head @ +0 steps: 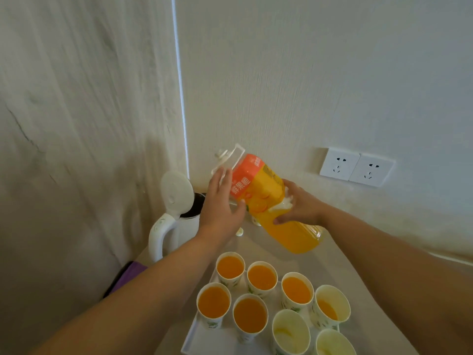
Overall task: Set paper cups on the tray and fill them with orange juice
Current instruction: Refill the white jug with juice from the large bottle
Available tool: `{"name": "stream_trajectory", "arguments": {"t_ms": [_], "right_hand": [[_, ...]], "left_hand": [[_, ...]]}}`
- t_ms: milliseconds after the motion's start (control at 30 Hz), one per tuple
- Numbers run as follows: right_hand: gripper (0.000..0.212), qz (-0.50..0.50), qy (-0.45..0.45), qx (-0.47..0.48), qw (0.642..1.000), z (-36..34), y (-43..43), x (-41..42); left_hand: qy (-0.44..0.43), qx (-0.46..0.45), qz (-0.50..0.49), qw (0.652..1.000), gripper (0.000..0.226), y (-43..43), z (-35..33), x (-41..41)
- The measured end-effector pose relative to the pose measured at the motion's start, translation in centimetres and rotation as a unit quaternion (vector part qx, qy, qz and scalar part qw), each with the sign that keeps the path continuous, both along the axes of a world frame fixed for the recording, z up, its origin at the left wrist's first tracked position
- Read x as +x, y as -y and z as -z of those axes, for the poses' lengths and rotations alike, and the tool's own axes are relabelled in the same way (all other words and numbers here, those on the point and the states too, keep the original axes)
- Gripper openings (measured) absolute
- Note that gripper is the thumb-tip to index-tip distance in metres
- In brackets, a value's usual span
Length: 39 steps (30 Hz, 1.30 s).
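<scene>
Eight paper cups (259, 292) on white tray (195, 335): five full, one part-filled, two near empty. Juice bottle (268, 190) tilted, in my right hand (299, 207)

Tray (191, 336) cropped below, kettle (189, 222) partly hidden (behind left forearm (179, 265))

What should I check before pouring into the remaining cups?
1. Grip on the bottle: ok. The right hand grips its body and the left hand presses flat on the label.
2. Juice supply: ok. Juice fills the bottle's lower body.
3. All cups filled: not ok. There are five full cups, one partly filled cup and two near-empty cups.
4. Mouth over a target cup: not ok. The bottle is beyond the tray, neck raised toward the wall.
5. Cap off: cannot tell.
6. Open kettle clear of the tray: ok.
</scene>
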State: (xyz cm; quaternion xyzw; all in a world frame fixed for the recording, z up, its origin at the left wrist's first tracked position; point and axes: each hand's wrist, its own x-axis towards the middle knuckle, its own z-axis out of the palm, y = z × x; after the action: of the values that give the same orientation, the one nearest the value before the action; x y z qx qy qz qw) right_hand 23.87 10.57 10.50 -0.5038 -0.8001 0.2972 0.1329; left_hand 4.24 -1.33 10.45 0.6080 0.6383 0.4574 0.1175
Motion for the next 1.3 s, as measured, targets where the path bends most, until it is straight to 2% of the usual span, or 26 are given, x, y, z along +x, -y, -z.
{"name": "stream_trajectory", "arguments": {"t_ms": [100,200,267,367,467,567,633,733,767,800,867,900,933,967,1033,1133,1300], "right_hand": [[0.109,0.016,-0.1,-0.034,0.994,0.1,-0.7,0.6],[0.105,0.02,-0.169,-0.073,0.983,0.1,-0.9,0.8],[0.109,0.005,-0.188,-0.092,0.978,0.1,-1.0,0.5],[0.103,-0.024,-0.205,-0.115,0.972,0.1,-1.1,-0.3],[0.098,-0.053,-0.243,-0.136,0.959,-0.1,-1.7,-1.0],[0.115,-0.084,-0.261,-0.157,0.949,-0.3,-2.2,-2.1],[0.122,-0.094,-0.26,-0.171,0.946,-0.1,-2.7,-2.9],[0.126,-0.086,-0.283,-0.205,0.933,0.4,-3.9,-2.8],[0.12,-0.054,-0.3,-0.217,0.927,0.5,-4.2,-2.4],[0.105,-0.006,-0.316,-0.231,0.92,1.1,-4.7,-1.9],[0.053,0.085,-0.332,-0.243,0.907,2.9,-5.2,-1.2],[0.028,0.108,-0.29,-0.225,0.924,4.0,-5.4,-1.1],[0.012,0.107,-0.21,-0.187,0.954,5.1,-5.6,-1.1],[0.009,0.082,-0.132,-0.158,0.975,6.3,-5.7,-1.5],[0.022,0.009,-0.014,-0.136,0.991,7.9,-5.6,-2.8],[0.049,-0.088,0.11,-0.075,0.987,10.4,-5.7,-5.4],[0.065,-0.137,0.186,-0.043,0.972,15.1,-7.6,-9.2]], "left_hand": [[0.033,0.05,-0.01,0.998,0.075,-0.1,-0.3,0.6],[0.156,-0.044,-0.004,0.987,0.086,-1.3,-0.5,0.7],[0.223,-0.107,0.037,0.968,0.096,-2.7,-1.0,0.5],[0.308,-0.12,0.122,0.936,0.1,-5.1,-1.9,-0.1],[0.334,-0.101,0.169,0.922,0.111,-7.1,-3.0,-0.9],[0.341,-0.085,0.208,0.913,0.112,-8.2,-3.7,-1.8],[0.351,-0.082,0.194,0.912,0.103,-9.0,-3.7,-2.1],[0.387,-0.062,0.106,0.914,0.093,-9.6,-3.5,-2.4],[0.394,-0.053,0.081,0.914,0.089,-9.8,-3.6,-2.5],[0.398,-0.047,0.06,0.914,0.083,-10.0,-3.5,-2.7],[0.395,-0.03,0.036,0.918,0.069,-10.5,-4.1,-3.0],[0.391,-0.022,0.026,0.92,0.067,-11.0,-4.3,-3.3],[0.387,-0.013,0.017,0.922,0.068,-11.3,-4.6,-3.5],[0.384,-0.005,0.006,0.924,0.073,-11.8,-4.6,-3.9],[0.38,0.008,-0.022,0.925,0.08,-12.5,-4.5,-4.5],[0.362,0.012,-0.052,0.931,0.085,-13.5,-3.9,-5.3],[0.332,0.004,-0.079,0.94,0.09,-14.7,-3.1,-5.8]]}}
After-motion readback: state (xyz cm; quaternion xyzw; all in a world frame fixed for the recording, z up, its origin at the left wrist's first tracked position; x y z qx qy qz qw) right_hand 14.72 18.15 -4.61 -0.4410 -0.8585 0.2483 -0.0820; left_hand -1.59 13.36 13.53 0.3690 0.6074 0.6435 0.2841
